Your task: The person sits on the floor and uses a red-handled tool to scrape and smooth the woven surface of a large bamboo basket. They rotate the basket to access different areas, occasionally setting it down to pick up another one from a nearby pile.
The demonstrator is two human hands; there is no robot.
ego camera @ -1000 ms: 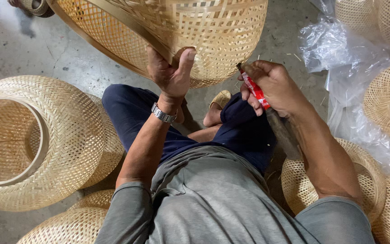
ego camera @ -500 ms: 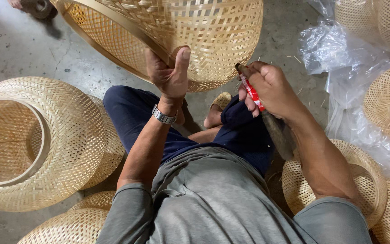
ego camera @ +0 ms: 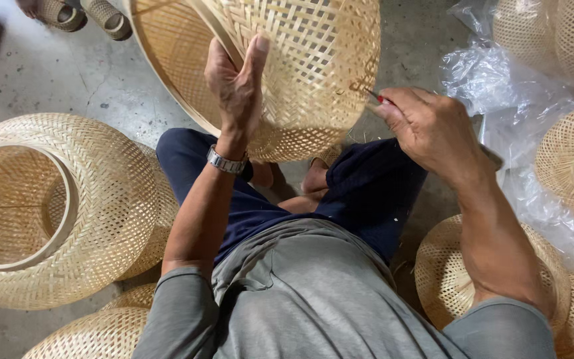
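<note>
Large pale woven bamboo basket (ego camera: 287, 73), dome-shaped, propped over the knees above the dark blue trousers (ego camera: 367, 193); left hand (ego camera: 234, 86) flat against its near wall, fingers straight and pressed together, thumb raised. Change since a second ago: right hand (ego camera: 426, 126), then held clear with the red-handled tool (ego camera: 380, 98) upright, now has the tip at the basket's right wall, fingers pinching the handle; judged as work on the weave resumed. Around: wide-rimmed woven basket (ego camera: 61, 213) left; clear plastic sheet (ego camera: 513, 86) right.
</note>
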